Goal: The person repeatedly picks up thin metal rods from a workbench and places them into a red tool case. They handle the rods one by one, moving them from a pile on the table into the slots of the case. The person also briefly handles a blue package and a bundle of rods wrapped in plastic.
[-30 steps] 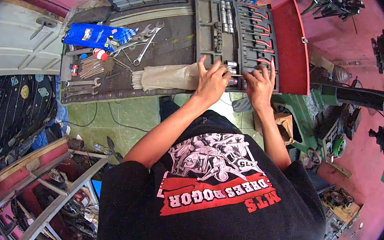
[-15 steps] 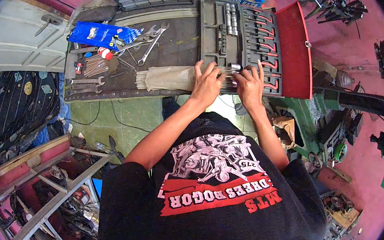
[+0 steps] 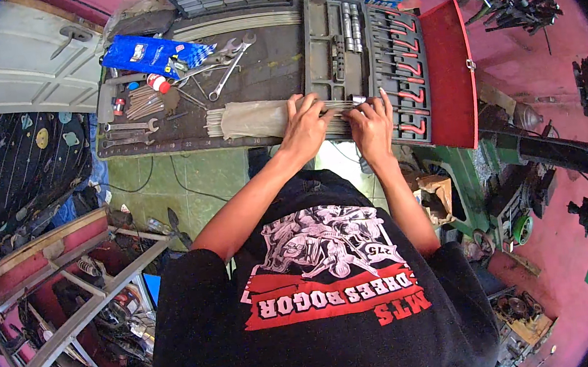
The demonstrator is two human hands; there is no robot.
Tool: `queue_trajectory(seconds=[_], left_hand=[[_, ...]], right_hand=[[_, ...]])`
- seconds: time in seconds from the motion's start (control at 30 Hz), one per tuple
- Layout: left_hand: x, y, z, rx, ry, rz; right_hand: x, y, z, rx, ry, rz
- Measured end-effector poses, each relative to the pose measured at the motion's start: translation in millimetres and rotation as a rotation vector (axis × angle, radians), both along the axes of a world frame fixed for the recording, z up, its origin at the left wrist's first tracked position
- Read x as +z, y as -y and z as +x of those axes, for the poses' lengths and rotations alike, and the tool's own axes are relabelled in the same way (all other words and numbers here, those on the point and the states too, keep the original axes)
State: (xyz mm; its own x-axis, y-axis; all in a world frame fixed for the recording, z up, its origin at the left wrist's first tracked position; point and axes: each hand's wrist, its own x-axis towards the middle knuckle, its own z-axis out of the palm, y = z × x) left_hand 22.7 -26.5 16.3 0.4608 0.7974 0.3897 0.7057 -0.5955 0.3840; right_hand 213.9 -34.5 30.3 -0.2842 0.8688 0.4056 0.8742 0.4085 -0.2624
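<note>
Wrapped bundle of thin rods (image 3: 258, 119) positioned along the near edge of the workbench (image 3: 268, 56), with both hands applied at its right end.
The right end of the wrapper is covered by the left hand (image 3: 304, 128), fingers curled over it; the exposed rods are met by the bent fingers of the right hand (image 3: 372, 124). Whether either grip is closed cannot be told, the undersides being hidden. The rods are extended over the near part of the dark tool tray (image 3: 317, 44), in which sockets (image 3: 356, 28) and red-handled tools (image 3: 408, 69) are seated.
</note>
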Motion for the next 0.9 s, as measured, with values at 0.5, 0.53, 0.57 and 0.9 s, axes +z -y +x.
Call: queue_trajectory(seconds=[0.5,0.53,0.57,0.9], left_hand=[[20,1,-77,0.479,0.097,0.027],[18,3,-98,0.568,0.039,0.004],[13,6,-119,0.658,-0.017,-0.019],[-31,37,-211,0.956,-0.176,-0.310]], right_hand=[[11,13,5,-0.099,-0.023,-0.057],[5,17,11,-0.128,-0.029,-0.053],[11,20,12,-0.151,-0.059,-0.026],[5,40,11,-0.290,0.001,-0.178]])
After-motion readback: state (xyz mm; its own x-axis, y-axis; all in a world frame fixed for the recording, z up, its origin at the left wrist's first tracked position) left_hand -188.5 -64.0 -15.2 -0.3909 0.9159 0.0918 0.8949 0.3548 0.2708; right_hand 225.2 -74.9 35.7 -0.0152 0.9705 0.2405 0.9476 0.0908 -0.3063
